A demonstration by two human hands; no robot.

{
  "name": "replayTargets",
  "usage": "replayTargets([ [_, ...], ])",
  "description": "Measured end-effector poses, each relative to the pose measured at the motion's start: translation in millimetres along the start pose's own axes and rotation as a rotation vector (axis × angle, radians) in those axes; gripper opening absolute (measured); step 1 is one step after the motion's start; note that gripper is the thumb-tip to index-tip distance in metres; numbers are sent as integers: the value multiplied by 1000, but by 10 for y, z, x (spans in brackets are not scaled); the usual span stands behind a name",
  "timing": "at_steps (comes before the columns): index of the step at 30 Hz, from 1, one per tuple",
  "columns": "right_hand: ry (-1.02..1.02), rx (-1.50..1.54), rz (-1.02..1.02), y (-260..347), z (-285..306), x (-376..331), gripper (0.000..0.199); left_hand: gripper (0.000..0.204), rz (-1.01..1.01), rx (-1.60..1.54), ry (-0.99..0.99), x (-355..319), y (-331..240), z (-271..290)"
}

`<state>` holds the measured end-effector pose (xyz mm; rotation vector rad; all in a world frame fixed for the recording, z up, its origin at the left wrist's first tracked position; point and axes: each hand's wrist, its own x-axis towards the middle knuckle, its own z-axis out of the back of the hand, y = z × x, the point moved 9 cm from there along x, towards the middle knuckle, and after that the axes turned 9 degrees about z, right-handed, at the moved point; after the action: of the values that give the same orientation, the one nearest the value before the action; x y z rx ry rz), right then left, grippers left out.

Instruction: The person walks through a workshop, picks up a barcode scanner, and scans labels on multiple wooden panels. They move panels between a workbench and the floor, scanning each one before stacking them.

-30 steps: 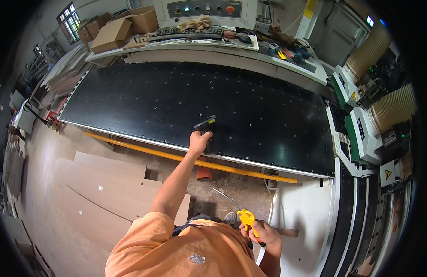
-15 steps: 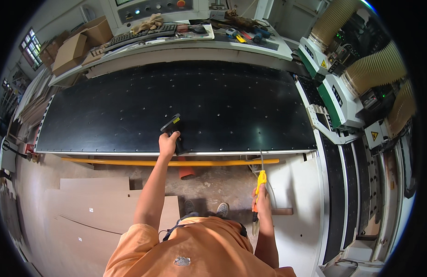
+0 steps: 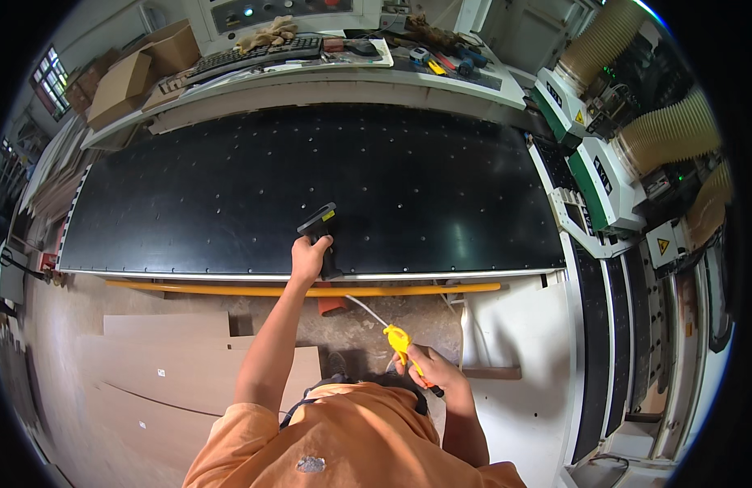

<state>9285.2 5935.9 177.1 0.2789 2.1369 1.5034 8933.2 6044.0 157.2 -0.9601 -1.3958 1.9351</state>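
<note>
1. Yellow air blow gun (image 3: 398, 338), right of centre in the lower half of the frame: the right hand (image 3: 431, 368) is closed around its handle, and the thin nozzle (image 3: 364, 308) points up and left. It looks like light, stiff plastic. The handle is the place to hold, since the slender nozzle could bend if squeezed or knocked. Whether a finger presses the trigger, I cannot tell.
2. Handheld scanner (image 3: 317, 219), dark, near the middle of the frame: the left hand (image 3: 309, 256) wraps its pistol grip. It seems light and rigid, with a head likely to suffer if dropped, so the grip suits best.
3. Black machine bed (image 3: 189, 171), across mid-frame behind the scanner: contact between them is unclear. Its smooth face is probably slippery.
4. Worktop (image 3: 327, 71), top of the frame: it carries a keyboard (image 3: 262, 54) and soft-looking gloves (image 3: 267, 34).
</note>
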Motion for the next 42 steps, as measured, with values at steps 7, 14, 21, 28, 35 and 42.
replayTargets([
  [7,227,28,-16,310,-372,-55,57,24,78,-95,141,223,-116,-13],
  [14,165,49,-78,517,9,47,50,26,113,-27,149,403,-282,36],
  [21,-865,86,132,588,2031,281,49,27,81,-96,-83,262,-181,167],
  [28,-1600,89,262,984,3606,-442,53,27,35,-35,-113,287,-10,178],
  [35,-1892,14,225,990,3909,-1027,53,23,90,-42,-95,298,-65,113],
  [42,-2164,250,448,752,3928,-1384,58,23,48,308,157,216,-456,-427],
])
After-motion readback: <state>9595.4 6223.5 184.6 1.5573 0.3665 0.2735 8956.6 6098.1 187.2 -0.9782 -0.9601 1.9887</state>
